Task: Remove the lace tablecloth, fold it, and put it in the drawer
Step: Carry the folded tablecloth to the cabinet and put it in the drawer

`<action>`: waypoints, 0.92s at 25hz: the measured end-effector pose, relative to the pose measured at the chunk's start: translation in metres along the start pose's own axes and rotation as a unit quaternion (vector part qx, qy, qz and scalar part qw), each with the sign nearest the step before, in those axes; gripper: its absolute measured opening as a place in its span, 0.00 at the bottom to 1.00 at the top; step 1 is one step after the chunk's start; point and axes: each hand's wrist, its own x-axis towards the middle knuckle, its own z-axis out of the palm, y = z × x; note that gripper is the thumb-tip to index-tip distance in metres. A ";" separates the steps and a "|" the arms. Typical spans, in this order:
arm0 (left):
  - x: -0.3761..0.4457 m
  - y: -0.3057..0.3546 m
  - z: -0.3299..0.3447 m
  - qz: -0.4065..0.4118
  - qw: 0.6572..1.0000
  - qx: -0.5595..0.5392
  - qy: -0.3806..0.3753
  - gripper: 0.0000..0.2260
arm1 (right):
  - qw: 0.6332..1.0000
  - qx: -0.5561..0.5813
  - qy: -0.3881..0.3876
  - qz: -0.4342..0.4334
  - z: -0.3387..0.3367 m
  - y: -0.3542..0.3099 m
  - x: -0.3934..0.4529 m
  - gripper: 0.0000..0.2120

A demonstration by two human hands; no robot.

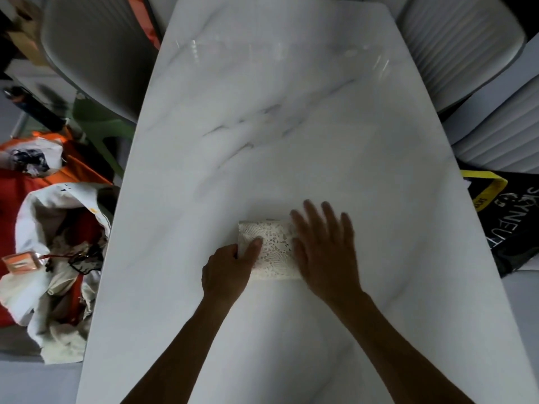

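On marble table (291, 112), folded lace tablecloth (271, 243), left hand (226, 271) gripping edge, right hand (323, 249) flat atop.

You have one marble table (291, 126) before you, and on it one folded lace tablecloth (272, 247) toward 6 o'clock. Two hands rest on that cloth: your left hand (227, 269) and your right hand (326, 252). You have two pale ribbed chairs at 2 o'clock (455, 45), one above the other (495, 123), and one smooth grey chair (96, 51) at 10 o'clock. One black bag with white lettering (513, 223) lies at 3 o'clock.
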 end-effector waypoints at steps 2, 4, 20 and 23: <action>-0.001 -0.002 0.003 -0.010 0.999 -0.020 0.050 0.26 | 0.998 0.001 -0.058 -0.018 0.015 -0.010 -0.002 0.26; 0.003 0.001 0.007 -0.035 0.997 -0.019 0.071 0.33 | 0.996 -0.015 -0.084 -0.005 0.027 -0.009 -0.007 0.28; -0.184 0.037 -0.105 -0.025 0.916 -0.401 0.003 0.05 | 0.627 0.663 -0.301 0.277 -0.146 0.021 -0.075 0.33; -0.263 0.024 -0.129 -0.047 0.912 -0.395 0.096 0.12 | 0.604 0.682 -0.296 0.286 -0.188 -0.017 -0.110 0.15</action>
